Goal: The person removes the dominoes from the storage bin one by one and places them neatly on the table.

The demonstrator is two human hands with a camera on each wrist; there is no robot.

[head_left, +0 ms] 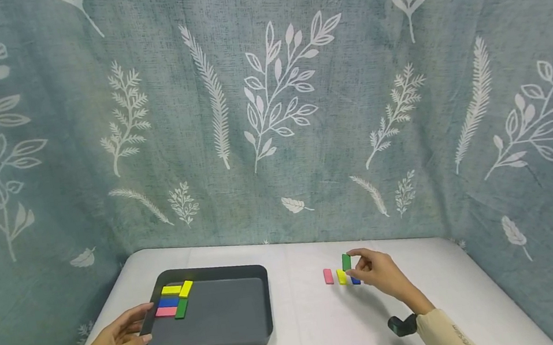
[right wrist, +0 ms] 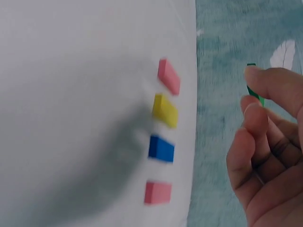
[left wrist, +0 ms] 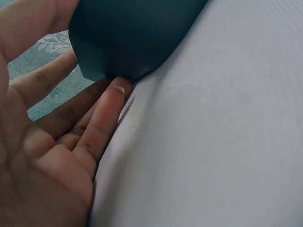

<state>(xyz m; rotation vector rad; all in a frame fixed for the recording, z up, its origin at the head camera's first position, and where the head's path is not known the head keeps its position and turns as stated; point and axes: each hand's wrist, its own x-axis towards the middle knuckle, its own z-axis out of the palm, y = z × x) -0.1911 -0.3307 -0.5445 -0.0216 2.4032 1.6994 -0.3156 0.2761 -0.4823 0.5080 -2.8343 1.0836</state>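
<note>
My right hand (head_left: 380, 272) pinches a green tile (head_left: 346, 262) between thumb and fingertips, raised above the table. In the right wrist view the green tile (right wrist: 255, 90) is mostly hidden by the fingers. Below that hand lie a pink tile (head_left: 328, 276), a yellow tile (head_left: 342, 277) and a partly covered blue tile (head_left: 356, 280). At the left, my left hand (head_left: 121, 333) holds the left side of a dark grey tray (head_left: 269, 319), thumb by its near corner. Yellow, blue, pink and green tiles (head_left: 169, 302) lie together in the tray's far left part.
A white cloth (head_left: 309, 337) covers the table. Behind and at the sides hangs a blue-green curtain (head_left: 331, 188) with white leaf prints. In the right wrist view, another pink tile (right wrist: 157, 193) lies past the blue one, near the table's edge.
</note>
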